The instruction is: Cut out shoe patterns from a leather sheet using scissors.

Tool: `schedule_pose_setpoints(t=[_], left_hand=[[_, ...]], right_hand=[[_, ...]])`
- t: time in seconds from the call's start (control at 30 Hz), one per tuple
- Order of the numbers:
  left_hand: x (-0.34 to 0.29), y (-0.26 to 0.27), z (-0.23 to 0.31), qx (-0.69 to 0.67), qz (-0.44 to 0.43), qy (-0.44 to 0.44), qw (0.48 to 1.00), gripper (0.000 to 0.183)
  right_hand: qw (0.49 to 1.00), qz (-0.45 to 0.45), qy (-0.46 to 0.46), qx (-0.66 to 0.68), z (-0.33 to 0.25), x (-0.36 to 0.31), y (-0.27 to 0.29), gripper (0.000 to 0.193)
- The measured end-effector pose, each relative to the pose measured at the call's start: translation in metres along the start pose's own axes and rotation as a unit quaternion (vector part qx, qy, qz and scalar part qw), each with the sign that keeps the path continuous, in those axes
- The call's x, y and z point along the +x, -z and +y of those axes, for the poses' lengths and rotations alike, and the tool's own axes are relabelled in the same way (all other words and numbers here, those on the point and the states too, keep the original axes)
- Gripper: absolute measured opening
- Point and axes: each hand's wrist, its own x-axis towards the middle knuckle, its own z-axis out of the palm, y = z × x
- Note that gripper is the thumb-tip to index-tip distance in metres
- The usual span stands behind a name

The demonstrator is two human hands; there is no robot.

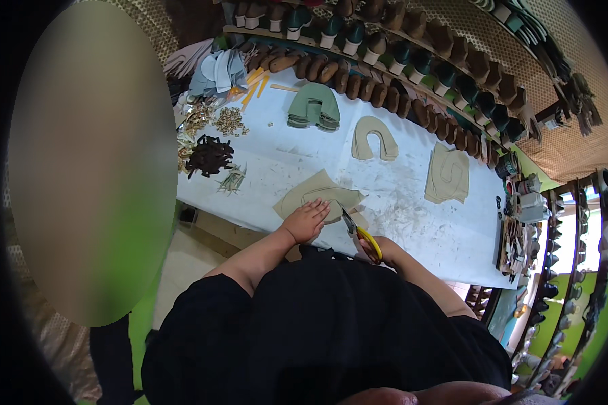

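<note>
My left hand (308, 221) lies flat on a beige sheet (311, 187) with a curved outline drawn on it, pressing it against the table near the front edge. In my right hand (381, 250) is a pair of scissors (366, 239) with yellow handles. Its dark blades point away from me and reach the right side of the sheet, close to my left fingertips. Whether the blades are closed on the material is too small to tell. My right fingers are wrapped around the handles and partly hidden by them.
Farther back on the white-covered table (412, 223) lie green U-shaped pieces (315, 106), a beige U-shaped stack (374, 139) and outlined beige sheets (447, 174). Dark strips (210, 156) and small gold pieces (230, 121) are at left. Shelves of shoe lasts (385, 94) line the back.
</note>
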Motion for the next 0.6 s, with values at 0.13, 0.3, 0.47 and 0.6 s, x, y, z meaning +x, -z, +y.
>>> schedule_pose_setpoints(t=[0.13,0.3,0.47,0.6], left_hand=[[-0.006,0.015,0.000,0.013,-0.016,0.047,0.999,0.055],[-0.016,0.026,-0.054,0.114,-0.008,0.061,0.992,0.046],[0.032,0.129,-0.059,0.183,0.075,-0.026,0.980,0.040],[0.037,0.159,-0.047,0.175,0.095,-0.090,0.976,0.040]], right_hand=[[0.998,0.001,0.017,0.059,0.005,0.006,0.004,0.042],[0.999,0.019,0.032,-0.015,-0.007,0.012,-0.001,0.052],[0.996,0.015,0.063,-0.060,-0.036,0.010,-0.019,0.054],[0.994,0.046,0.070,-0.072,-0.047,0.010,-0.028,0.059]])
